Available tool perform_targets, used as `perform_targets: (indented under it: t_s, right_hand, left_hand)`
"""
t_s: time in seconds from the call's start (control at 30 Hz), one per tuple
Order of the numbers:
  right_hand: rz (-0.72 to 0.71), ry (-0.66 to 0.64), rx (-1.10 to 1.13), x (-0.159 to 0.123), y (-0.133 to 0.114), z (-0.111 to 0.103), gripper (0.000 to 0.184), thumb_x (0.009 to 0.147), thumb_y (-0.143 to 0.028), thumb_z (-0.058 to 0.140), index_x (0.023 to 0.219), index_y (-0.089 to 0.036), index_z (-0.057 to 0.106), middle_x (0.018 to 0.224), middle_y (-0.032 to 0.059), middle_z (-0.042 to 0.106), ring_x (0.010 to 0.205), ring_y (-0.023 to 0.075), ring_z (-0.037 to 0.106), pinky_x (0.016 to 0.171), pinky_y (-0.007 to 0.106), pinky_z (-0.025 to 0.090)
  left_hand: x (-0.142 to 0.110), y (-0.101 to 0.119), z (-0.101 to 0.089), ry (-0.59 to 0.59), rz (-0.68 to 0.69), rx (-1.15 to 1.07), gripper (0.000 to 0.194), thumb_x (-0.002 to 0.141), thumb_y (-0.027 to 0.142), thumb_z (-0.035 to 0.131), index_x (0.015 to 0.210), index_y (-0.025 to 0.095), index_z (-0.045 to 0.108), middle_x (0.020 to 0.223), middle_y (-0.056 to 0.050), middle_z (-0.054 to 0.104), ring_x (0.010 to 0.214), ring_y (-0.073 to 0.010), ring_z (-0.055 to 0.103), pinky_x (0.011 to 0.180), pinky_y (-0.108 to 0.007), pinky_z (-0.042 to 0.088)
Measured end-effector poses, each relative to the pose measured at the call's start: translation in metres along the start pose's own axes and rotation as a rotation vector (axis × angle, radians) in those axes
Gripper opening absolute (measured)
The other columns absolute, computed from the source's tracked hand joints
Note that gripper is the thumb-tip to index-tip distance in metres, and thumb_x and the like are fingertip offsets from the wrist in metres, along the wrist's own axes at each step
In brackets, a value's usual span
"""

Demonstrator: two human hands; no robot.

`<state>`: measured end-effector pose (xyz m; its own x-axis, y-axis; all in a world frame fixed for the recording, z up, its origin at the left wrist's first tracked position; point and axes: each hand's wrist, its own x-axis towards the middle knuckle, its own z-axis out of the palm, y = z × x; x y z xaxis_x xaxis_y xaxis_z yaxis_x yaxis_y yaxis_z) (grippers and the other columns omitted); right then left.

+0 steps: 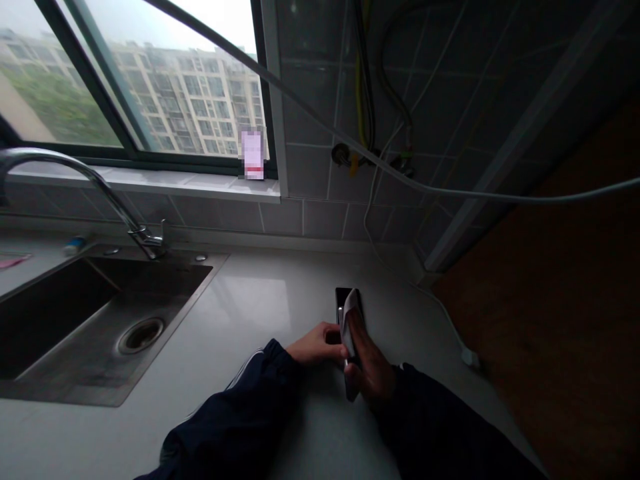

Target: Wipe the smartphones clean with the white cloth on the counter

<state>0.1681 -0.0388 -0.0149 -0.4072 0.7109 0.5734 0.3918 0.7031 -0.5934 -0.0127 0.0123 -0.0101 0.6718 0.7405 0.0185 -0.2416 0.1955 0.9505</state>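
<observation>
A flat, dark, oblong object (345,293) with a glossy black end lies on the pale counter in front of me; its exact kind is not clear. My left hand (317,343) comes in from the left with curled fingers and grips the object's near-left side. Pressed along the object from the right is my right hand (369,357), fingers straight and close together, with a white cloth or tissue (349,310) held beneath them. Much of the object is hidden by both hands and the white piece. Its dark lower end (352,392) shows below my right thumb.
To the left is a steel sink (165,333) with a chrome faucet (113,193). A blurred box (253,155) stands on the windowsill. A white cable (450,192) hangs across the view, and another cable ends in a plug (470,359) at the counter's right edge.
</observation>
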Motion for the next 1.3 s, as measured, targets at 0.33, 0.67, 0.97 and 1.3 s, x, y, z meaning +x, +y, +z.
perform_targets:
  t_s: [0.33,0.67,0.97,1.3]
  right_hand:
    - [-0.024,-0.044,0.106,0.010,-0.009,-0.016,0.061,0.108,-0.053,0.030,0.159,-0.020,0.039,0.162,0.0103,0.043,0.150,0.0297,0.039,0.123,0.048,0.036]
    - [-0.096,-0.001,0.044,0.006,-0.005,-0.006,0.072,0.105,-0.059,0.038,0.164,-0.019,0.027,0.166,0.0121,0.034,0.153,0.0319,0.033,0.123,0.050,0.036]
    - [-0.086,-0.114,-0.079,0.006,-0.011,-0.008,0.091,0.101,-0.061,0.045,0.166,-0.015,0.001,0.172,0.0147,0.010,0.158,0.0354,0.011,0.125,0.058,0.026]
    - [-0.132,-0.065,-0.040,0.007,-0.003,-0.004,0.072,0.104,-0.048,0.046,0.165,-0.020,0.020,0.168,0.0119,0.030,0.154,0.0290,0.032,0.123,0.047,0.036]
  left_hand:
    - [0.005,-0.012,-0.004,0.158,0.047,-0.017,0.074,0.066,0.074,0.078,0.104,0.011,0.072,0.093,-0.009,0.072,0.075,-0.0189,0.067,0.066,-0.027,0.053]
    - [0.005,-0.007,-0.005,0.154,0.046,-0.027,0.071,0.061,0.071,0.084,0.097,0.010,0.072,0.087,-0.008,0.072,0.072,-0.0193,0.067,0.062,-0.026,0.052]
    - [0.003,-0.005,-0.007,0.065,0.032,0.006,0.063,0.056,0.060,0.092,0.087,0.007,0.076,0.084,-0.010,0.073,0.081,-0.0238,0.068,0.073,-0.029,0.053]
    - [0.007,-0.015,-0.010,0.192,0.033,-0.090,0.071,0.071,0.074,0.074,0.107,0.014,0.070,0.092,-0.008,0.072,0.073,-0.0175,0.066,0.067,-0.028,0.053]
